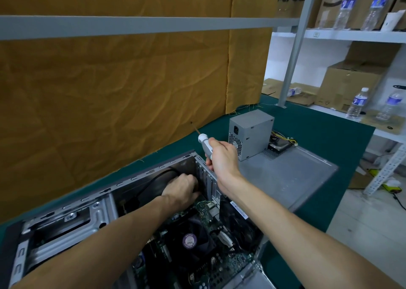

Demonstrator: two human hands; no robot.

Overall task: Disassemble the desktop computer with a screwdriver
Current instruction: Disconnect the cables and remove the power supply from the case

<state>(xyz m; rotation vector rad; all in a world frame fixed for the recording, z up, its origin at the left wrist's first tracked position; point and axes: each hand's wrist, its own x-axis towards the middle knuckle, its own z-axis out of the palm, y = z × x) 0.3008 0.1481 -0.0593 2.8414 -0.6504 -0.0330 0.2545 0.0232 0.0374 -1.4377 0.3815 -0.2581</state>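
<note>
Head view: on the green tabletop (318, 135), the opened desktop computer (140, 218) lies on its side at the near-left edge, where the left hand (182, 190) reaches deep into the rear of the case, fingers curled around something dark that cannot be made out. Just right of it, the right hand (222, 157) grips the grey handle of the screwdriver (204, 142), tip raised clear. The steel chassis looks heavy and stiff, best held by its frame edges; the exposed board inside looks fragile.
</note>
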